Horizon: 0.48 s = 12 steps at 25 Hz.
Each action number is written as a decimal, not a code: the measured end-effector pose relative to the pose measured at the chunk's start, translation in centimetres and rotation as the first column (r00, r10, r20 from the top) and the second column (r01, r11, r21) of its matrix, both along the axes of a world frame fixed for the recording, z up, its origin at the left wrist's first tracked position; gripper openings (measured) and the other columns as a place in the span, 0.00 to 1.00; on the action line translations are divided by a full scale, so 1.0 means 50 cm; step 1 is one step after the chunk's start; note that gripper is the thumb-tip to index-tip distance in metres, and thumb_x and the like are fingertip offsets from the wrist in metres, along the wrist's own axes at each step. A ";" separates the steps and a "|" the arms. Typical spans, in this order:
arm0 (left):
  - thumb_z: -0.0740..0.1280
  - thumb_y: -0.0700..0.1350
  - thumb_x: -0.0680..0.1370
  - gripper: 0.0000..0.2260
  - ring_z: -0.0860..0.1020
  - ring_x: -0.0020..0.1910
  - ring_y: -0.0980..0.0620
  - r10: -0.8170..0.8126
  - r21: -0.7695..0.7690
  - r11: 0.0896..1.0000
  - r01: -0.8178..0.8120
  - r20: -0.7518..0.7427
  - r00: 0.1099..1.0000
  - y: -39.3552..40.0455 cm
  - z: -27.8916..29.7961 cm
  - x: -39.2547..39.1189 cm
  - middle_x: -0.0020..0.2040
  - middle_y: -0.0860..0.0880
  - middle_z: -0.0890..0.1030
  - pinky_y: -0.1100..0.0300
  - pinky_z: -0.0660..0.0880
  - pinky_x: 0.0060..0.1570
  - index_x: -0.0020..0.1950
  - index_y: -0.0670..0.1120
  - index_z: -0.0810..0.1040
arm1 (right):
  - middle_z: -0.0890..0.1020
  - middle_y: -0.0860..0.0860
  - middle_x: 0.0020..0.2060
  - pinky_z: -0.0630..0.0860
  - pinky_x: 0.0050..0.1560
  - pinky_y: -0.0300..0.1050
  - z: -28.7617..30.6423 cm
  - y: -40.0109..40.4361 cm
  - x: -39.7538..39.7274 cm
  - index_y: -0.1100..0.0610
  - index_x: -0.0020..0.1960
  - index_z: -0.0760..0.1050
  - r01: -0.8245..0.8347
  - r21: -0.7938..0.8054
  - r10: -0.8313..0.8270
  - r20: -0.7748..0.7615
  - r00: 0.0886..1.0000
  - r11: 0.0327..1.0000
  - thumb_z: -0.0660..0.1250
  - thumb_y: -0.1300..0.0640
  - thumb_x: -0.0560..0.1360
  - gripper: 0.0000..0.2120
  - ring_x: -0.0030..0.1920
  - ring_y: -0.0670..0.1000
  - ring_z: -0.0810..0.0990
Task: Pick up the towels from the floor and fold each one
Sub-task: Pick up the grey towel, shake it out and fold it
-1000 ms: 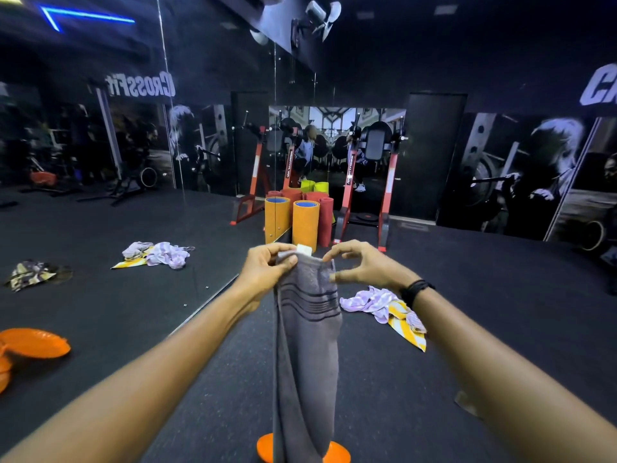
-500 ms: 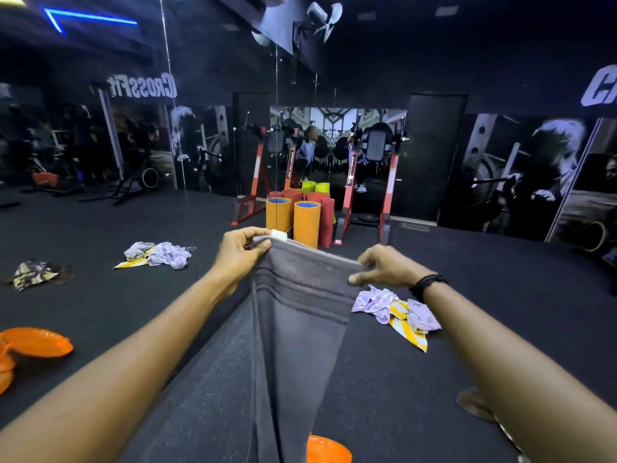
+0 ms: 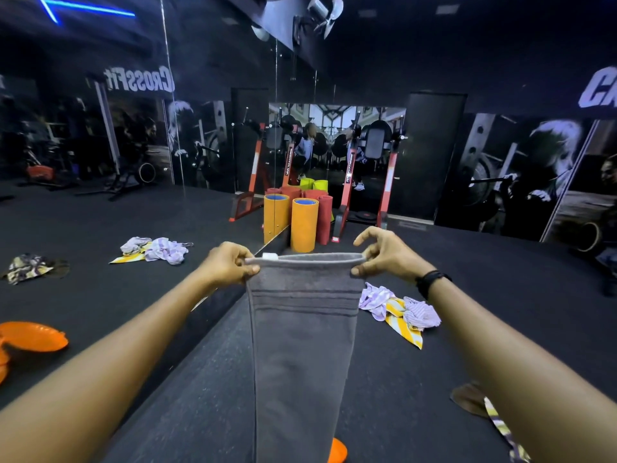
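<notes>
From the head camera I see both of my arms stretched out ahead, holding a grey towel (image 3: 300, 345) up by its top edge. My left hand (image 3: 227, 265) has its fingers curled over the top left corner, thumb pressed on the cloth, next to a small white tag (image 3: 269, 256) sewn at the hem. My right hand (image 3: 384, 255) pinches the top right corner between thumb and forefinger, with the other fingers lifted and spread; a black wristband (image 3: 430, 280) sits on that wrist. The towel hangs straight down between my arms as a doubled length, with woven bands across it near the top, and its lower end runs out of the picture.

On the dark floor (image 3: 434, 379) just right of the towel lies a crumpled heap of purple and yellow striped towels (image 3: 400, 312). The mirror wall on the left repeats that heap (image 3: 157, 250). Beyond my hands stand rolled orange mats (image 3: 303, 225) and red ones beside a red rack (image 3: 387, 188). An orange disc (image 3: 337, 451) peeks out on the floor behind the towel's lower part, and a patterned cloth (image 3: 500, 426) lies under my right forearm
</notes>
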<state>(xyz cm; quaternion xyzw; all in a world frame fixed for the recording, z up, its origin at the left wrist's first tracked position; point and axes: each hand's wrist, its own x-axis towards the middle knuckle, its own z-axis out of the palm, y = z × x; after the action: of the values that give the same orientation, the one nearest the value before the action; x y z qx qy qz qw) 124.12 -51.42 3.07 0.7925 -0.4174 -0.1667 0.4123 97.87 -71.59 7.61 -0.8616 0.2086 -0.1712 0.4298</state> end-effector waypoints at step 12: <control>0.65 0.48 0.79 0.10 0.80 0.34 0.55 -0.198 -0.016 0.977 0.213 -0.437 0.877 -0.042 0.009 -0.093 0.37 0.49 0.82 0.61 0.78 0.36 0.41 0.46 0.80 | 0.82 0.56 0.37 0.75 0.31 0.39 -0.028 -0.043 -0.033 0.65 0.44 0.80 0.093 0.322 -0.094 -0.014 0.995 0.942 0.71 0.56 0.74 0.11 0.32 0.48 0.78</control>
<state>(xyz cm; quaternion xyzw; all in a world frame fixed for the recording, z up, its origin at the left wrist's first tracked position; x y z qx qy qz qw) 119.45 -53.52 3.54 0.6929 -0.3936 -0.3893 0.4620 96.22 -73.74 6.20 -0.7689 0.2740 -0.1559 0.5562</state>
